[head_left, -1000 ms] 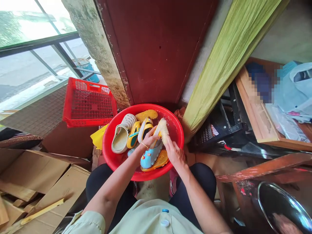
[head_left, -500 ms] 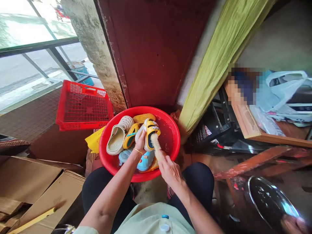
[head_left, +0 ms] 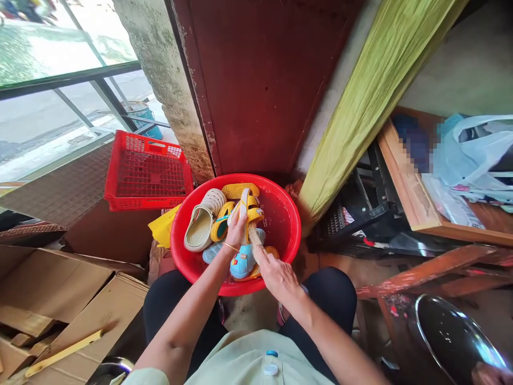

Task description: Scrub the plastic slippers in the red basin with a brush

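Over a red basin (head_left: 295,230) of water, my left hand (head_left: 236,230) grips a yellow and white clog (head_left: 253,209) tilted on its side. My right hand (head_left: 276,272) is closed round a pale scrub brush (head_left: 255,239), whose bristles touch the lower part of that clog's opening. Around them in the basin lie a cream clog (head_left: 199,232), a yellow sandal sole (head_left: 240,191), a yellow and teal shoe (head_left: 220,222) and a light blue shoe (head_left: 242,263). The brush handle is mostly hidden in my right hand.
A red plastic crate (head_left: 150,171) stands behind the basin at left. Cardboard boxes (head_left: 80,315) are at lower left. A yellow-green curtain (head_left: 352,117) hangs at right, near a wooden table (head_left: 436,227). Another person's hand (head_left: 487,374) is by a round glass lid (head_left: 452,337).
The clog in my left hand has turned, showing more of its yellow strap side. The brush has shifted slightly lower on it. The whole view has swung a little left.
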`<state>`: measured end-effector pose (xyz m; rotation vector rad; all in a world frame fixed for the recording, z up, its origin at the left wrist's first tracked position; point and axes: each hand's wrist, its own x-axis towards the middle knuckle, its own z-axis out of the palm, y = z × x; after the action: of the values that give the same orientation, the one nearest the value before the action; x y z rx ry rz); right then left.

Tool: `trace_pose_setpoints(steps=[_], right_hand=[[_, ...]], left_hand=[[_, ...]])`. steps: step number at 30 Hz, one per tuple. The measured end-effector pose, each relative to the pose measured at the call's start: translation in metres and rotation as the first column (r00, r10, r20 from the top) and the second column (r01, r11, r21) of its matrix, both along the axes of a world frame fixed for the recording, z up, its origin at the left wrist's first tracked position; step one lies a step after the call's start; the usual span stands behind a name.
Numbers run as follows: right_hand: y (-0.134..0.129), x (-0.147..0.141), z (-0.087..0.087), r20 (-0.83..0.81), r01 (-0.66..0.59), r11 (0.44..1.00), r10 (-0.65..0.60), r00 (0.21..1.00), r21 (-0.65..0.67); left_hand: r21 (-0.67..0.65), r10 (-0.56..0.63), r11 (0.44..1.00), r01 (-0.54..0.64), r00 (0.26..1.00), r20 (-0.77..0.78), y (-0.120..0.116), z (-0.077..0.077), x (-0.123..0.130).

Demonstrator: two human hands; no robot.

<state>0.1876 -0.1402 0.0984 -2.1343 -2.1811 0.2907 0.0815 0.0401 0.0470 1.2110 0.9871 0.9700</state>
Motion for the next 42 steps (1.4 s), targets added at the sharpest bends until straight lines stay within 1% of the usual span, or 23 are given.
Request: trace_pose_setpoints(steps=[1,3,4,6,7,8,10,12,15,16,20,22,24,26,29,30,32,33,35,36,38,40,42], right_hand=[[-0.013,0.008,-0.004,-0.055,0.012,1.0,-0.011,0.998,0.015],[-0.03,0.029,-0.011,-0.177,0.137,0.986,-0.119,0.977,0.093],[-0.034,0.042,-0.014,-0.251,0.246,0.957,-0.203,0.946,0.155],[-0.034,0.065,-0.02,-0.432,0.449,0.854,-0.311,0.847,0.265],[-0.03,0.075,-0.022,-0.514,0.513,0.811,-0.324,0.794,0.282],[-0.025,0.082,-0.024,-0.574,0.533,0.803,-0.312,0.757,0.267],[-0.013,0.089,-0.025,-0.63,0.523,0.827,-0.296,0.718,0.207],[-0.003,0.087,-0.021,-0.636,0.519,0.833,-0.296,0.712,0.193],[0.01,0.072,-0.012,-0.62,0.555,0.776,-0.282,0.732,0.301],[0.013,0.067,-0.009,-0.612,0.54,0.773,-0.258,0.747,0.333],[0.023,0.062,-0.01,-0.593,0.417,0.855,-0.169,0.787,0.309],[0.026,0.071,-0.017,-0.616,0.45,0.854,-0.212,0.759,0.261],[0.03,0.082,-0.024,-0.678,0.535,0.819,-0.274,0.682,0.207],[0.034,0.092,-0.029,-0.761,0.594,0.796,-0.313,0.568,0.115],[0.041,0.097,-0.031,-0.864,0.663,0.748,-0.35,0.364,-0.024],[0.043,0.096,-0.031,-0.885,0.684,0.727,-0.351,0.307,-0.051],[0.045,0.093,-0.031,-0.91,0.71,0.699,-0.347,0.227,-0.089],[0.045,0.091,-0.031,-0.916,0.711,0.696,-0.345,0.204,-0.104],[0.043,0.088,-0.032,-0.921,0.699,0.705,-0.343,0.184,-0.122],[0.042,0.086,-0.033,-0.921,0.687,0.715,-0.342,0.185,-0.128],[0.04,0.084,-0.036,-0.916,0.663,0.736,-0.349,0.2,-0.136],[0.038,0.079,-0.041,-0.897,0.639,0.753,-0.379,0.227,-0.157],[0.034,0.07,-0.048,-0.867,0.608,0.785,-0.378,0.323,-0.116]], left_hand=[[0.01,0.001,1.0,-0.002,1.0,0.018,0.005,0.002,-0.001],[0.022,-0.012,1.0,0.009,0.994,0.107,0.014,0.007,-0.003],[0.036,-0.022,0.999,0.017,0.988,0.155,0.017,0.009,-0.004],[0.095,-0.079,0.994,0.061,0.978,0.191,0.022,0.013,-0.006],[0.128,-0.114,0.987,0.093,0.979,0.171,0.023,0.013,-0.007],[0.15,-0.147,0.981,0.127,0.98,0.133,0.023,0.014,-0.008],[0.163,-0.175,0.973,0.166,0.984,0.039,0.021,0.013,-0.009],[0.18,-0.136,0.973,0.142,0.99,-0.045,0.016,0.011,-0.011],[0.305,-0.083,0.945,0.118,0.988,-0.127,0.01,0.012,-0.019],[0.361,-0.073,0.924,0.127,0.985,-0.159,0.009,0.013,-0.023],[0.519,0.049,0.842,0.146,0.938,-0.344,0.026,0.015,-0.047],[0.547,0.143,0.829,0.116,0.902,-0.407,0.041,0.012,-0.062],[0.538,0.216,0.838,0.084,0.856,-0.47,0.053,0.009,-0.073],[0.517,0.284,0.854,0.055,0.783,-0.554,0.057,0.009,-0.077],[0.553,0.326,0.827,0.102,0.714,-0.619,0.037,0.013,-0.065],[0.565,0.287,0.808,0.166,0.727,-0.624,0.025,0.014,-0.058],[0.488,0.063,0.779,0.393,0.726,-0.685,-0.002,0.01,-0.044],[0.39,-0.054,0.783,0.485,0.678,-0.733,-0.015,0.005,-0.038],[0.193,-0.197,0.771,0.607,0.516,-0.834,-0.033,-0.008,-0.03],[0.131,-0.204,0.771,0.624,0.435,-0.877,-0.038,-0.015,-0.028],[0.079,-0.21,0.771,0.632,0.37,-0.905,-0.036,-0.028,-0.025],[0.043,-0.24,0.782,0.622,0.364,-0.9,-0.026,-0.033,-0.022],[0.094,-0.225,0.804,0.587,0.446,-0.866,-0.014,-0.029,-0.02]])
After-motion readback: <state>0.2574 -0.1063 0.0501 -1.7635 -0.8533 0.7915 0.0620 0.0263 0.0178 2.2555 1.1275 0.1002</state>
